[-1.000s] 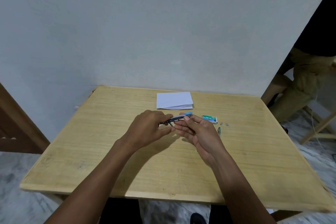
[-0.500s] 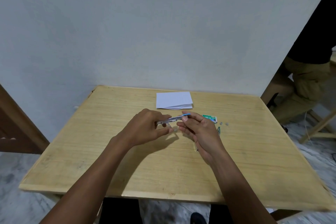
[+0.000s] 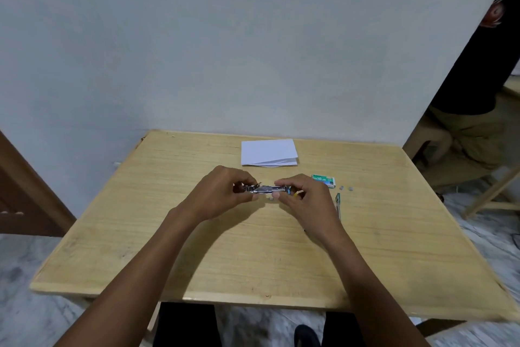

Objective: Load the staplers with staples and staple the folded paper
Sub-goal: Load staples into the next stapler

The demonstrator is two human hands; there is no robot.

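Stapler — small, silver metal with a blue tip, held level above the table, just on the near side of the folded paper and clear of it. Left hand grips the stapler's left end, fingers and thumb curled round it. Right hand pinches the blue right end between thumb and fingertips, other fingers curled under; a bit of yellow shows below those fingertips, can't tell what it is. Can't tell if the staple tray is open — too small and blurry. Folded paper lies flat at the far middle of the table, white, loose edges facing the near side. Staple box, green, sits near-right of the folded paper, just behind the right hand. Two loose staple bits lie further right of the paper, just beside the box. Second stapler, teal, lies near-right of the paper, partly hidden by the right hand. One tiny grey piece is on the table below the held stapler, straight near of the paper. Pale wall rises behind the paper. Seated person well to the right of the paper, off the table; brown door well to its left.
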